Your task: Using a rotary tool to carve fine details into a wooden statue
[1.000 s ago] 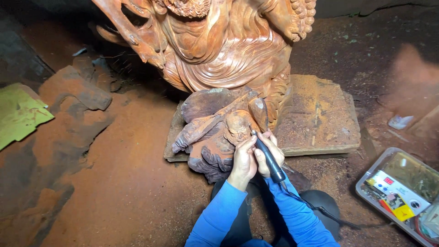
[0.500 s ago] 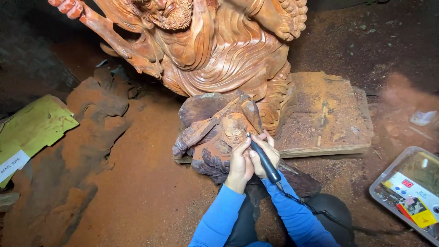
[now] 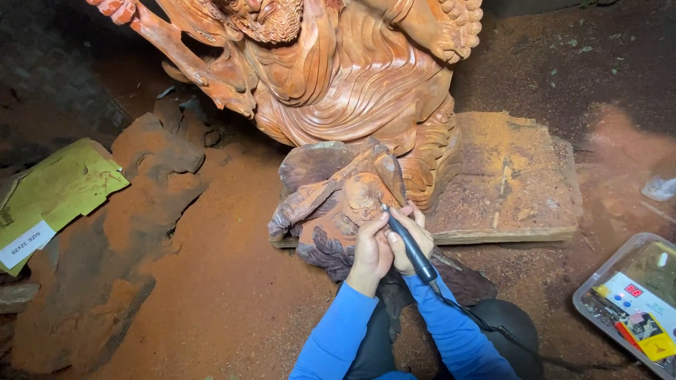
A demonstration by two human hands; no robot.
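Sleeves of blue fabric are entering from the bottom edge, nearest the camera, and leading up to two hands working close together. The right hand (image 3: 412, 243) is gripping a dark pen-shaped rotary tool (image 3: 410, 246), fingers wrapped around its barrel, while a black cord (image 3: 493, 331) is trailing back from the tool toward the viewer. The left hand (image 3: 371, 250) is curling against the tool just beside the right hand, its fingertips pressing near the tool's tip. That tip is touching a small carved wooden piece (image 3: 338, 204), which is lying just in front of the large carved wooden statue (image 3: 338, 77). Right of the small piece, a flat wooden slab (image 3: 514, 176) dusted with sawdust is resting under the statue's base. Further right of the slab, a clear plastic tray (image 3: 634, 302) is holding small coloured items. Left of the small piece, rough reddish wood chunks (image 3: 134, 211) are lying on the dust-covered floor (image 3: 232, 295), and beyond them a yellow-green cardboard sheet (image 3: 60, 190) is lying flat. The statue is rising at the far end, its robe folds filling the top of the view.
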